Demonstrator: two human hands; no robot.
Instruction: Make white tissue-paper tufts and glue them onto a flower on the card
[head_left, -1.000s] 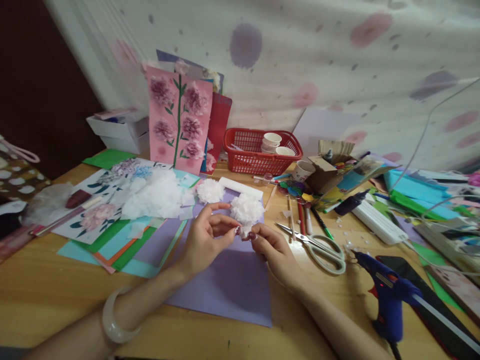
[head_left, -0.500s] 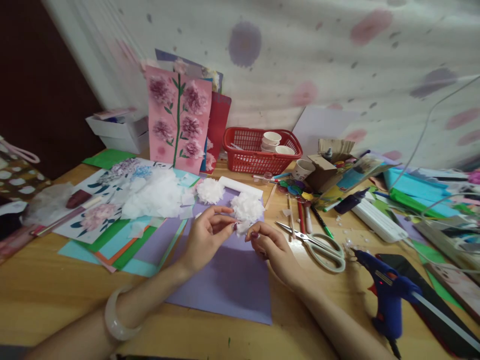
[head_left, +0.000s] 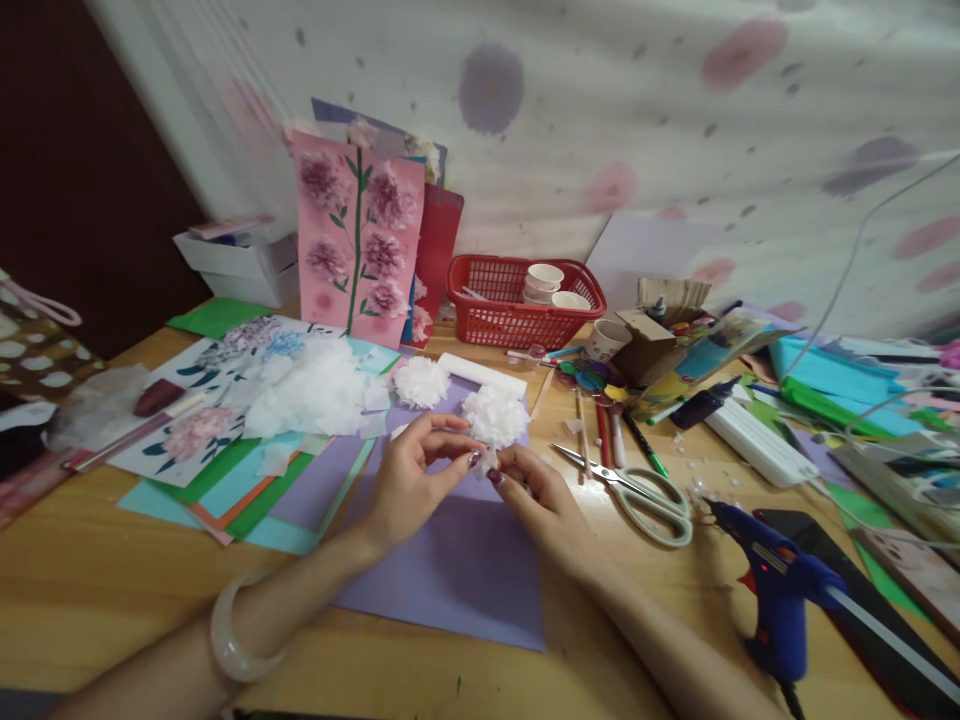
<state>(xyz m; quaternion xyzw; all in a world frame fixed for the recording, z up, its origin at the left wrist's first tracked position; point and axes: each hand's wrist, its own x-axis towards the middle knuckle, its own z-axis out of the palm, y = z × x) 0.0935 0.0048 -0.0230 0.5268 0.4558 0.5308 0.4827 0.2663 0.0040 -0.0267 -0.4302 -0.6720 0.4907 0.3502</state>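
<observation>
Bangle: nearest to us, a pale bangle (head_left: 238, 640) sits on the left wrist, low over the wooden table (head_left: 90, 580).
Purple sheet: just ahead, a purple sheet (head_left: 450, 570) lies flat on the table, and we work above its far end.
Left hand: our left hand (head_left: 416, 480) is curled, thumb and forefinger closed on the near edge of the tissue flower (head_left: 495, 418), the other fingers loosely bent.
Right hand: our right hand (head_left: 536, 490) meets it from the other side, fingertips pinched shut on the same bit of tissue; the two hands almost touch.
Tissue flower: white and ruffled, it hangs between our fingertips at its lower edge, over the far end of the purple sheet; whether it also rests on the sheet we cannot tell.
Right side: scissors (head_left: 637, 492) lie just beside our right hand, blades pointing left; nearer us a blue glue gun (head_left: 780, 590) stands on the table.
Left side: a fan of coloured paper (head_left: 240, 490) lies under a loose heap of white tissue (head_left: 315, 390).
Further back: a second flower (head_left: 421, 381) rests beside a white strip (head_left: 480, 373).
Far edge: a red basket (head_left: 525, 300) holds paper cups, and a pink card (head_left: 356, 235) with flowers leans upright against the wall.
</observation>
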